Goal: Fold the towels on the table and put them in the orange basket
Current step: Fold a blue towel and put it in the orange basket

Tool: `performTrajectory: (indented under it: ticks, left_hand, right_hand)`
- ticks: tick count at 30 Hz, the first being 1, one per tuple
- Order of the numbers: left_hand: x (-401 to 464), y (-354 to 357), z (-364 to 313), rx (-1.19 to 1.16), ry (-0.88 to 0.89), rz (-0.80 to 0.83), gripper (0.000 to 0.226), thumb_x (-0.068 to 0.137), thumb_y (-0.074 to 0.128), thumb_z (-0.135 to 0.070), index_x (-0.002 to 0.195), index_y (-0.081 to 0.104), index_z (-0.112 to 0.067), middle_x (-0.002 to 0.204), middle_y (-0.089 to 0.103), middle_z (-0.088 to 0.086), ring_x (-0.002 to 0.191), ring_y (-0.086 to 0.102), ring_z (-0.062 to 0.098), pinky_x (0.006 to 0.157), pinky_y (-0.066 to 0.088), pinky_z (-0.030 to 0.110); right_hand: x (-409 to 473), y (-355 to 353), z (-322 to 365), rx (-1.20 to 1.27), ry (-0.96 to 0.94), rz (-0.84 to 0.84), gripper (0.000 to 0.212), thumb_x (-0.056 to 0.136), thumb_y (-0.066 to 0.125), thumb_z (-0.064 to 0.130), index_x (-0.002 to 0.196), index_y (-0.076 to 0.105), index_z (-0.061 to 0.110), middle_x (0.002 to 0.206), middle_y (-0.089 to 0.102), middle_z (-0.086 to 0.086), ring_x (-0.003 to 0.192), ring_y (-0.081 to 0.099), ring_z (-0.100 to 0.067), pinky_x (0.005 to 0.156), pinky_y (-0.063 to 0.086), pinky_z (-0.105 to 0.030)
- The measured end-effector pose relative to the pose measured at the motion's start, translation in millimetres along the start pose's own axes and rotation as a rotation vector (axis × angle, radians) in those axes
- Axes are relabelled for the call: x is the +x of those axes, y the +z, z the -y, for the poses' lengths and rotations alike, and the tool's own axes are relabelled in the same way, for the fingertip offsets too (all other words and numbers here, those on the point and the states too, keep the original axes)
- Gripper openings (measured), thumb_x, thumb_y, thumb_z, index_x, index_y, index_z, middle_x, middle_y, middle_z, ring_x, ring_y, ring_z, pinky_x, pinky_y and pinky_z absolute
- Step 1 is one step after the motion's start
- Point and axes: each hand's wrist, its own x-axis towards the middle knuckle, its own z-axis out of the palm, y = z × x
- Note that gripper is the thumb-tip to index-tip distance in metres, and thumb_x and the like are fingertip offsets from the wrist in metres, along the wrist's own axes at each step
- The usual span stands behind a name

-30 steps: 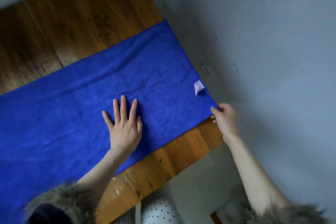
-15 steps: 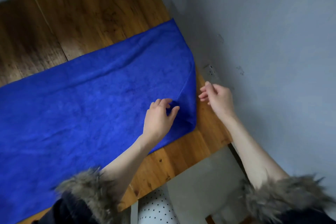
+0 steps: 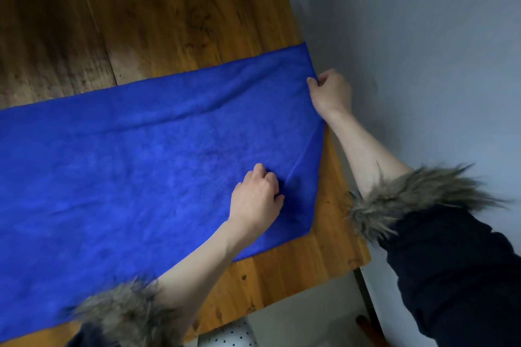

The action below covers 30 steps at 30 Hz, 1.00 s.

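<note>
The towel (image 3: 141, 172) is lying spread across the table (image 3: 169, 8), barely folded yet, and the basket is not in view (so everything is left to do). The right hand (image 3: 331, 91) is pinching the towel's far corner by the wall (image 3: 423, 36); the left hand (image 3: 256, 197) is bunching cloth near its end. Bare wood beyond the towel is giving room.

No text, label, brand, number or sign can be read anywhere in the view.
</note>
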Motion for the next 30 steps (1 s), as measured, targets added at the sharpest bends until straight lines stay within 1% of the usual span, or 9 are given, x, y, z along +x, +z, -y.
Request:
performTrajectory:
  ticks: [3,9,12,15,18,21,23,25,30]
  left_hand:
    - [3,-5,3,-0.022,0.024,0.072,0.02,0.091,0.053,-0.029,0.1,0.056,-0.011,0.108,0.044,0.001,0.1,0.046,0.021,0.063,0.035,0.029]
    - [15,-4,-11,-0.125,0.08,0.188,0.02,0.091,0.052,-0.022,0.103,0.055,-0.005,0.111,0.048,0.009,0.096,0.043,0.025,0.079,0.035,0.027]
    - [20,3,-27,-0.173,0.129,0.275,0.02,0.091,0.053,-0.022,0.101,0.054,-0.005,0.11,0.048,0.01,0.096,0.041,0.025,0.079,0.033,0.024]
    - [26,8,-44,-0.263,0.157,0.347,0.011,0.092,0.054,-0.022,0.092,0.049,-0.012,0.1,0.047,0.006,0.094,0.04,0.022,0.077,0.033,0.024]
    - [27,8,-46,-0.395,0.109,0.335,0.01,0.091,0.055,-0.019,0.089,0.046,-0.015,0.086,0.052,0.003,0.08,0.045,0.019,0.068,0.038,0.026]
    - [17,1,-33,-0.528,0.037,0.3,0.01,0.09,0.058,-0.019,0.086,0.049,-0.017,0.075,0.054,-0.002,0.067,0.047,0.012,0.056,0.039,0.016]
    - [4,-8,-23,-0.614,0.004,0.295,0.014,0.089,0.06,-0.02,0.08,0.05,-0.02,0.071,0.054,-0.004,0.066,0.05,0.011,0.058,0.041,0.017]
    - [-9,-23,-12,-0.726,-0.035,0.288,0.018,0.088,0.061,-0.017,0.076,0.05,-0.022,0.069,0.056,-0.003,0.064,0.055,0.012,0.065,0.046,0.028]
    - [-51,-71,27,-0.874,-0.061,0.197,0.018,0.088,0.061,-0.011,0.076,0.05,-0.016,0.065,0.056,-0.002,0.05,0.054,0.002,0.057,0.044,0.016]
  right_hand:
    - [10,2,6,-0.001,0.04,-0.045,0.021,0.095,0.051,0.022,0.106,0.061,0.007,0.108,0.065,-0.008,0.099,0.06,-0.021,0.069,0.034,-0.019]
    - [23,-17,-8,-0.01,0.128,-0.035,0.019,0.094,0.053,0.019,0.103,0.063,0.006,0.109,0.066,-0.011,0.098,0.059,-0.021,0.065,0.032,-0.017]
    - [26,-34,-25,-0.022,0.192,-0.063,0.017,0.094,0.052,0.017,0.102,0.063,0.008,0.111,0.065,-0.014,0.106,0.059,-0.027,0.079,0.041,-0.026]
    - [22,-48,-39,-0.013,0.212,-0.097,0.02,0.092,0.053,0.015,0.106,0.064,0.005,0.113,0.065,-0.015,0.107,0.058,-0.028,0.083,0.041,-0.027]
    - [8,-52,-41,0.038,0.148,-0.092,0.021,0.091,0.055,0.016,0.108,0.063,0.004,0.109,0.066,-0.013,0.103,0.06,-0.026,0.081,0.041,-0.025]
    - [-8,-55,-30,0.105,0.093,-0.119,0.019,0.091,0.057,0.017,0.105,0.063,0.006,0.101,0.065,-0.008,0.089,0.058,-0.017,0.076,0.042,-0.022]
    - [-19,-58,-17,0.139,0.044,-0.131,0.016,0.09,0.057,0.017,0.102,0.063,0.008,0.091,0.061,-0.003,0.082,0.053,-0.012,0.07,0.044,-0.014]
    - [-34,-61,2,0.15,-0.006,-0.126,0.012,0.091,0.057,0.017,0.1,0.062,0.012,0.085,0.056,0.003,0.076,0.051,-0.01,0.056,0.037,-0.002]
    - [-87,-55,62,0.174,-0.164,-0.125,0.004,0.088,0.059,0.014,0.092,0.061,0.014,0.082,0.056,0.003,0.075,0.051,-0.012,0.058,0.033,-0.011]
